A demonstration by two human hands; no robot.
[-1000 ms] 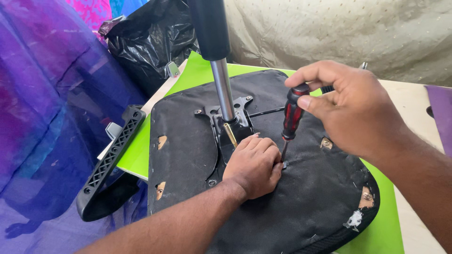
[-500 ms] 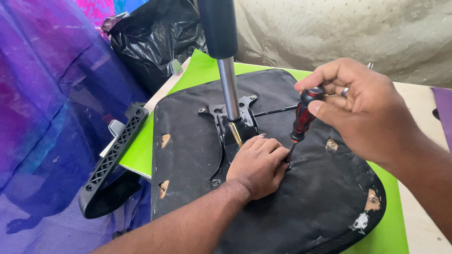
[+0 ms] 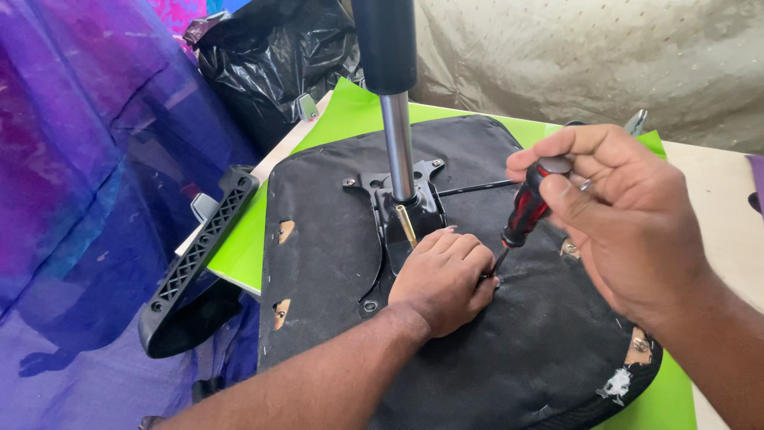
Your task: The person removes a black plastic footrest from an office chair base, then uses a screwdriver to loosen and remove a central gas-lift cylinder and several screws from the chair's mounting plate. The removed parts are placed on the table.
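- Head view is looking down on an upturned office chair seat (image 3: 446,374), its black fabric underside facing you and lying on a bright green sheet (image 3: 239,255) over a pale table (image 3: 716,183).
- Your left hand (image 3: 442,279) is resting knuckles-up on the seat underside, fingers curled and pressing down just beside the metal mounting plate (image 3: 398,215); whether it is pinching anything under the fingers, you cannot tell from here.
- Your right hand (image 3: 621,211) is wrapping closed around a screwdriver (image 3: 521,215) with a red-and-black handle, thumb and fingers gripping the top of the handle.
- That screwdriver is tilting down and to the left, its thin shaft meeting the fabric right at the fingertips of your left hand; the tip itself is hiding behind them.
- A chrome gas-lift column (image 3: 396,143) is standing up from the mounting plate, with a black sleeve (image 3: 385,40) covering its upper part.
- A black plastic armrest (image 3: 195,271) with a lattice pattern is hanging off the left edge of the seat.
- Small tears in the fabric are showing pale wood near the left edge and the lower right corner.
- A crumpled black plastic bag (image 3: 270,64) is sitting beyond the seat, a purple-blue cloth (image 3: 79,159) is draping on the left, and a beige tarp (image 3: 597,56) is filling the background.
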